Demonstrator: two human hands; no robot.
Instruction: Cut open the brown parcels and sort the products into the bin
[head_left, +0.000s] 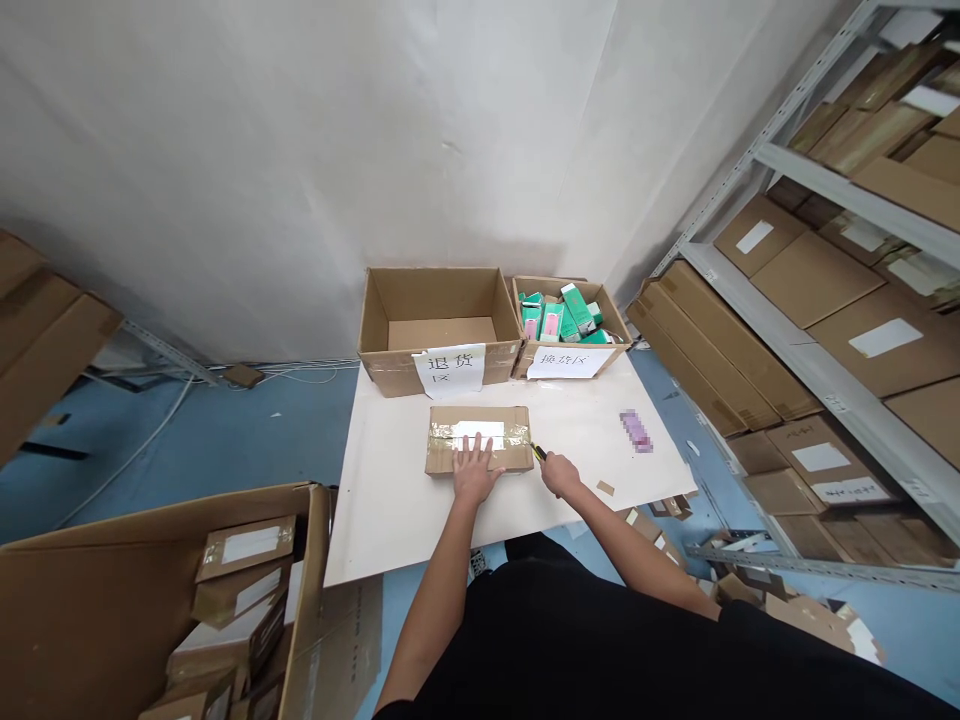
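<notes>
A taped cardboard box (441, 458) with a white label lies on the white table (397, 500) in front of me. My left hand (472, 470) rests flat on its top, fingers spread over the label's lower edge. My right hand (560, 474) is wrapped round a utility knife (539, 453) with a black and yellow-green handle. The knife's tip points at the box's right end, by the tape; whether the blade has entered the tape is too small to tell.
At the table's back stand an open carton (390, 372) and a smaller carton (609, 354) holding several green boxes (577, 308), both with paper signs. A blurred pink-purple item (636, 431) lies right. A large carton (319, 540) of parcels stands left; loaded shelves (825, 370) rise right.
</notes>
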